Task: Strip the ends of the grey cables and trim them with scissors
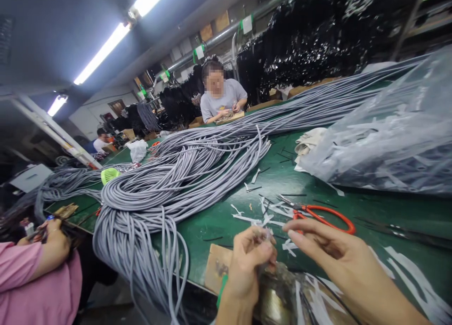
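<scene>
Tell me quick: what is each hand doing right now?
Left hand: closed, pinching a small clear piece.
Right hand: open, fingers extended, holding nothing.

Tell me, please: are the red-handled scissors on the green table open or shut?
Shut, it seems: the red-handled scissors lie flat, blades together in one thin point.

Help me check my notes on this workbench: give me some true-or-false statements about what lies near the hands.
1. The left hand pinches a small clear piece. True.
2. The right hand grips the scissors. False: the orange-handled scissors lie on the green table beyond its open fingers.
3. The grey cables are piled left of the hands. True.
4. The clear plastic bag lies at the left. False: it lies at the right.
5. White paper strips are scattered on the table. True.
</scene>
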### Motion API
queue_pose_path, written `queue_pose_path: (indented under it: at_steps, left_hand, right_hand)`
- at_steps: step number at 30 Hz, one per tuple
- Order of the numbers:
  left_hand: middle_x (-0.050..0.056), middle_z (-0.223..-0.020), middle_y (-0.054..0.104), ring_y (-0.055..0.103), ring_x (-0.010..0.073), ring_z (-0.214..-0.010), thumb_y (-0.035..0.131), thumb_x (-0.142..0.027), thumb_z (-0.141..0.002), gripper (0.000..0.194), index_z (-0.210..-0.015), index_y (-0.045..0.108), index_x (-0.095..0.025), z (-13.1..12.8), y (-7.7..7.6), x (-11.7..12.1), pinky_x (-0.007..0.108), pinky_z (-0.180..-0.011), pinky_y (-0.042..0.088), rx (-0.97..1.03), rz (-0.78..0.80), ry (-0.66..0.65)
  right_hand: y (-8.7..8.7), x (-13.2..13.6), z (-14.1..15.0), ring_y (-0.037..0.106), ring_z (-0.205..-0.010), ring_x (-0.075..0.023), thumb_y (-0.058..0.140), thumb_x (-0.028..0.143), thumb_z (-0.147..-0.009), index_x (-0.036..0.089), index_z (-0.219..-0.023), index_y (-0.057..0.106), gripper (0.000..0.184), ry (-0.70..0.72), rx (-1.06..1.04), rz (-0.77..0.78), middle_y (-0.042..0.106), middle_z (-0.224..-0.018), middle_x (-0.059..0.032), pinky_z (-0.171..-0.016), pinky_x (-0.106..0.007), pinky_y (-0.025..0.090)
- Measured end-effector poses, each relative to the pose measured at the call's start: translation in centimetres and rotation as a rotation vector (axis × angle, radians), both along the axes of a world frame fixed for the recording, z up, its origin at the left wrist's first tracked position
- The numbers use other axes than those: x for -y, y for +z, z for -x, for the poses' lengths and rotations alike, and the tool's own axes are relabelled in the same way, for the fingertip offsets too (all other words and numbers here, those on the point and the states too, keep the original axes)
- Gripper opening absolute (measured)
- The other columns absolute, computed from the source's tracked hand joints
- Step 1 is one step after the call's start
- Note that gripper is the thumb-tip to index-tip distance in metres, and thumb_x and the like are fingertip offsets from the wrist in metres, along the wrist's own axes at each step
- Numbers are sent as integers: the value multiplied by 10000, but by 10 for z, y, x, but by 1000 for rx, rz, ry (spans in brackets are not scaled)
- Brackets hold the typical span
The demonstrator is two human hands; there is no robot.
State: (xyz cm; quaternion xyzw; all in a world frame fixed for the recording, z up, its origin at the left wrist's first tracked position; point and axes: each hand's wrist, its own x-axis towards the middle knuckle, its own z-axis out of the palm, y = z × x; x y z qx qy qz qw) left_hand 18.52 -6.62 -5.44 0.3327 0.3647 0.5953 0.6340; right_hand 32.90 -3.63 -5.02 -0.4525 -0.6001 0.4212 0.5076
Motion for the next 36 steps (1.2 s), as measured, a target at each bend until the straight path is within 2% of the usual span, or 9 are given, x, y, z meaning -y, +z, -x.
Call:
queue_pose_path:
  at_steps: [8, 14, 17, 23, 26, 28, 32, 34, 36]
  left_hand:
    - [7, -436, 521, 471, 87, -382, 849, -489, -468, 451, -518, 634, -96, 2, -1, 1, 206, -415, 379, 42, 62, -12]
    - [0, -386, 504, 388, 39, -254, 850, -480, -466, 473, -483, 578, -94, -2, 6, -1, 155, -285, 212, 22, 115, -7]
    - [-20, -387, 500, 277, 1, -205, 855, -507, -465, 507, -534, 555, -104, -2, 5, -4, 149, -241, 86, 14, 170, -48]
    - [-54, -381, 483, 220, -13, -191, 832, -527, -541, 513, -637, 541, -115, -3, 3, -9, 136, -221, 58, -26, 165, -146]
    - [-62, -407, 493, 250, -8, -200, 807, -545, -588, 507, -704, 555, -121, -3, 0, -8, 123, -230, 84, -40, 179, -81]
    - [-34, -537, 581, 292, -14, -233, 784, -525, -643, 468, -809, 590, -132, -3, -4, -5, 113, -247, 131, -16, 136, 22]
    - [66, -834, 680, 337, -18, -333, 829, -453, -613, 527, -1019, 673, -155, 1, -12, 2, 136, -300, 233, -20, -41, 98]
    - [52, -728, 655, 304, -6, -356, 836, -463, -594, 559, -1024, 706, -129, 2, -14, 4, 153, -326, 237, -58, -72, 90]
    - [8, -575, 565, 266, 8, -367, 785, -530, -636, 538, -952, 736, -98, 1, -12, 5, 169, -346, 209, -119, -70, 100]
  right_hand:
    - [-2, 1, 0, 500, -443, -137, 600, 587, -713, 216, -749, 738, 398, 36, 48, -16, 539, -477, 6, -414, -222, 431]
    - [2, 4, 2, 438, -412, -117, 596, 586, -711, 210, -712, 733, 400, 72, 35, -11, 457, -436, 24, -387, -215, 388]
    - [1, 7, 1, 452, -407, -121, 577, 573, -742, 211, -805, 759, 411, 151, 58, -8, 490, -441, 17, -379, -217, 395]
    - [2, 8, 2, 633, -517, -175, 518, 464, -830, 237, -971, 757, 358, 409, 121, -64, 694, -597, -36, -483, -242, 521]
    - [2, 7, 4, 670, -580, -174, 508, 382, -845, 254, -893, 760, 287, 328, 151, -166, 727, -671, -40, -570, -243, 549]
    - [1, 7, 5, 662, -560, -167, 512, 360, -839, 262, -823, 755, 262, 263, 171, -222, 719, -659, -28, -560, -239, 543]
    - [-3, 6, 6, 607, -475, -161, 506, 434, -832, 253, -746, 741, 308, 295, 205, -131, 655, -545, -4, -439, -237, 496]
    - [-5, 2, 3, 560, -423, -148, 516, 481, -809, 230, -683, 723, 349, 274, 220, -67, 615, -491, -1, -389, -229, 456]
    - [-3, -3, -2, 551, -411, -144, 552, 512, -764, 212, -643, 701, 357, 154, 207, -41, 602, -473, -4, -381, -222, 444]
